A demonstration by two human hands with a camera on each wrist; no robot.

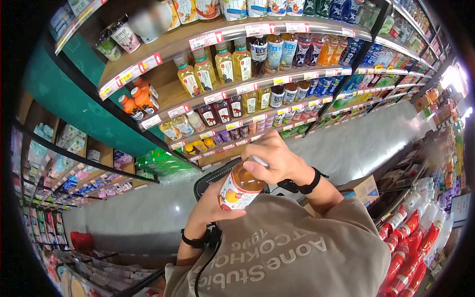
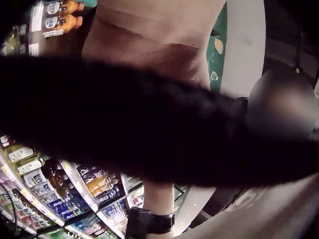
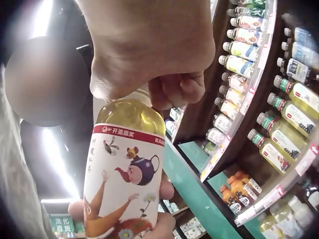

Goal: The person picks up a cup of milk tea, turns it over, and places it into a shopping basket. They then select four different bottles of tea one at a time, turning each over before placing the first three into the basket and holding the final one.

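Note:
A tea bottle with amber liquid and a white fruit-printed label is held tilted in front of the chest. My left hand grips its lower part, thumb across the label near the base. Over the bottle's top, my right hand has its fingers curled round the white cap. In the right wrist view the right hand covers most of the cap above the bottle, and left-hand fingers show at its side. A dark band blocks much of the left wrist view, hiding the bottle there.
Drink shelves stand ahead, lined with bottles and price tags. A black shopping basket is partly hidden below the hands. Red-wrapped packages lie at the right, by a cardboard box; a red tub sits on the left floor.

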